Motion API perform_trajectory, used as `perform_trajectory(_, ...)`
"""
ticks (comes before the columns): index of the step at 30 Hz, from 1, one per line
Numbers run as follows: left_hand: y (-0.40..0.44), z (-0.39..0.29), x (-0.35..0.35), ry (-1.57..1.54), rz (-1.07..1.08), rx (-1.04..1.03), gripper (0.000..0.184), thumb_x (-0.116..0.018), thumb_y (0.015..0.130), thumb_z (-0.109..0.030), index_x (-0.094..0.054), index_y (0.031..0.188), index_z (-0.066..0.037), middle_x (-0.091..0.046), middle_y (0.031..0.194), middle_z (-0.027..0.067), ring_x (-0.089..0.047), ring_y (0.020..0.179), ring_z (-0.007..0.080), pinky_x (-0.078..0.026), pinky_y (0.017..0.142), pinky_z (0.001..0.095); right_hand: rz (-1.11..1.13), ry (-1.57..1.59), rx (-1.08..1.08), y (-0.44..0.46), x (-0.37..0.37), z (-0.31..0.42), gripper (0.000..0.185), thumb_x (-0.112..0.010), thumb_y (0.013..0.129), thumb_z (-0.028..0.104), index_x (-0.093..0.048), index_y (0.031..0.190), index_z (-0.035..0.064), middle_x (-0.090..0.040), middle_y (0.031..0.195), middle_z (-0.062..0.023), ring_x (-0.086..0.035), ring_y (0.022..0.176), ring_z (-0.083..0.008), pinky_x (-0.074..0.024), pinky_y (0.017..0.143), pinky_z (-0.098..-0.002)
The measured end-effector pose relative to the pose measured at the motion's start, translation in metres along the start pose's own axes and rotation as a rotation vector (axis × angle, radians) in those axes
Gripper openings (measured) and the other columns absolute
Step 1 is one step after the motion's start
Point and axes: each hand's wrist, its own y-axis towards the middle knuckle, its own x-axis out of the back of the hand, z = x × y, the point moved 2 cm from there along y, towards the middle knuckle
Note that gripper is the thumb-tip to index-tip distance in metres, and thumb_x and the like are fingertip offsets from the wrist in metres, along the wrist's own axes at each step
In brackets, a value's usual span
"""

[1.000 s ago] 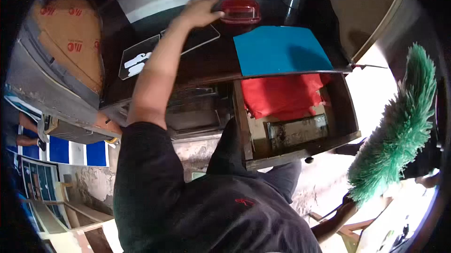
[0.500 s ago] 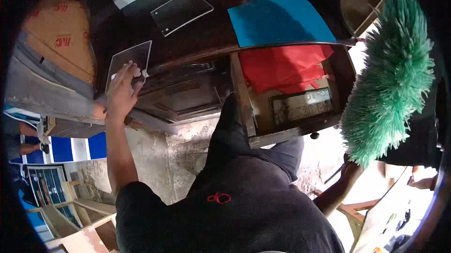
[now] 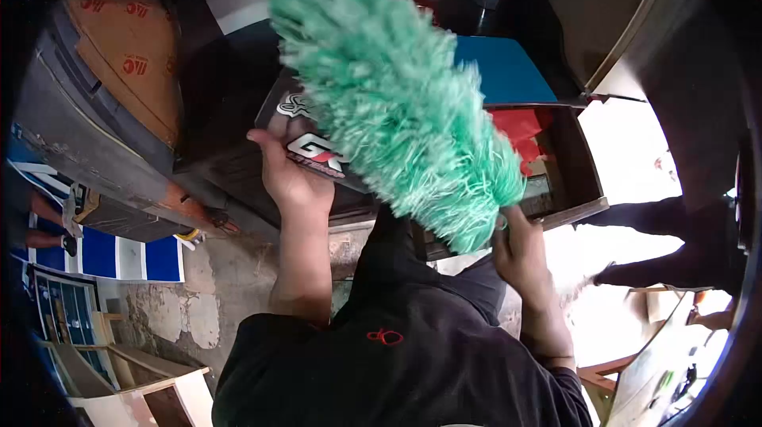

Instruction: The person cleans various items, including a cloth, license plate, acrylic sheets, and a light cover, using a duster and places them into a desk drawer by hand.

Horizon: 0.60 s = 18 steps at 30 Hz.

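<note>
Reference: the open drawer [image 3: 583,211]. To its left, the left hand [image 3: 298,181] grips a stickered plate [image 3: 307,128], palm upward, thumb spread at the plate's edge; the remaining fingers are hidden by the plate. At the drawer's front edge, the right hand [image 3: 520,248] is closed around the base of a green duster [image 3: 397,101]. The duster head extends leftward and up from the drawer, overlapping the plate in view. A red sheet [image 3: 517,127] lies inside the drawer; a blue sheet [image 3: 508,70] lies behind it.
</note>
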Motion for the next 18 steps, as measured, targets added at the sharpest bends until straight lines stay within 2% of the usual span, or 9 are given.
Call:
perform_trajectory(2,-0.004,0.005,0.005,0.079,-0.169,0.0,0.06,-0.029,0.095,-0.049,-0.037,0.133,-0.004,-0.046,0.129,0.0129,-0.047,0.114,0.028,-0.036,0.1,0.0407,0.139,-0.095,0.211,-0.009,-0.001,0.007,0.022,-0.057,0.076,0.004,-0.054,0.098,0.0036,-0.056,0.064,-0.0212,-0.056,0.056,-0.0398,-0.043,0.049,-0.0459)
perform_trajectory(5,-0.005,0.004,0.029,0.523,0.113,-0.166,0.053,-0.034,0.096,-0.041,-0.038,0.131,-0.002,-0.047,0.129,0.0142,-0.046,0.117,0.0254,-0.035,0.101,0.0381,0.148,-0.057,-0.09,-0.007,0.007,-0.011,0.027,-0.057,0.072,0.003,-0.055,0.099,0.0037,-0.058,0.067,-0.0219,-0.057,0.061,-0.0409,-0.0444,0.056,-0.0484)
perform_trajectory(7,0.0,0.007,0.003,0.07,-0.138,-0.045,0.052,-0.036,0.095,-0.041,-0.04,0.13,-0.002,-0.049,0.126,0.0129,-0.047,0.115,0.0251,-0.039,0.098,0.0375,0.127,-0.026,-0.029,-0.009,0.007,-0.003,0.027,-0.055,0.072,0.001,-0.057,0.099,0.0015,-0.058,0.068,-0.023,-0.059,0.066,-0.0407,-0.0461,0.056,-0.0441)
perform_trajectory(9,-0.002,0.01,0.027,-0.306,0.091,0.134,0.056,-0.039,0.093,-0.046,-0.041,0.128,-0.002,-0.05,0.123,0.0119,-0.05,0.109,0.026,-0.043,0.092,0.0379,0.162,-0.118,0.111,-0.013,0.009,0.002,0.027,-0.052,0.072,-0.004,-0.058,0.098,-0.0009,-0.058,0.07,-0.0238,-0.061,0.068,-0.0392,-0.0467,0.056,-0.0374)
perform_trajectory(10,0.0,0.012,0.023,-0.68,0.156,0.283,0.056,-0.042,0.092,-0.046,-0.041,0.128,-0.002,-0.051,0.121,0.0118,-0.051,0.107,0.0265,-0.045,0.09,0.0383,0.22,-0.031,-0.085,-0.01,0.016,0.003,0.029,-0.05,0.072,-0.006,-0.057,0.1,-0.0008,-0.058,0.074,-0.0246,-0.06,0.071,-0.0402,-0.0465,0.057,-0.0349)
perform_trajectory(11,-0.004,0.003,0.025,0.112,-0.118,0.003,0.052,-0.051,0.09,-0.039,-0.042,0.128,-0.004,-0.052,0.118,0.0115,-0.053,0.104,0.0262,-0.046,0.086,0.0389,0.144,-0.019,-0.141,-0.006,0.019,-0.004,0.027,-0.049,0.074,-0.005,-0.057,0.1,-0.0014,-0.058,0.072,-0.0243,-0.06,0.069,-0.0392,-0.0457,0.056,-0.0342)
perform_trajectory(15,-0.003,-0.003,0.022,0.106,-0.16,-0.01,0.043,-0.053,0.089,-0.036,-0.049,0.122,-0.009,-0.057,0.112,0.0105,-0.055,0.102,0.0248,-0.048,0.082,0.0459,-0.014,0.04,0.011,-0.011,0.025,-0.011,0.02,-0.051,0.076,-0.003,-0.054,0.095,-0.0014,-0.053,0.066,-0.024,-0.057,0.064,-0.0397,-0.0436,0.054,-0.041)
perform_trajectory(16,0.0,-0.004,0.028,-0.007,-0.238,-0.013,0.041,-0.052,0.09,-0.036,-0.05,0.122,-0.009,-0.058,0.111,0.0102,-0.055,0.102,0.0245,-0.048,0.082,0.0453,0.1,0.1,-0.149,-0.016,0.029,-0.017,0.021,-0.048,0.078,-0.004,-0.056,0.097,-0.0002,-0.057,0.069,-0.0195,-0.059,0.067,-0.035,-0.0461,0.061,-0.0358)
perform_trajectory(18,0.0,-0.004,0.041,-0.194,-0.173,-0.062,0.04,-0.05,0.091,-0.035,-0.051,0.12,-0.007,-0.059,0.109,0.0105,-0.056,0.101,0.0249,-0.049,0.083,0.0438,-0.079,0.695,-0.285,-0.02,0.018,-0.023,0.024,-0.047,0.079,-0.004,-0.058,0.1,-0.0002,-0.062,0.084,-0.0143,-0.06,0.081,-0.0251,-0.0461,0.073,-0.03)
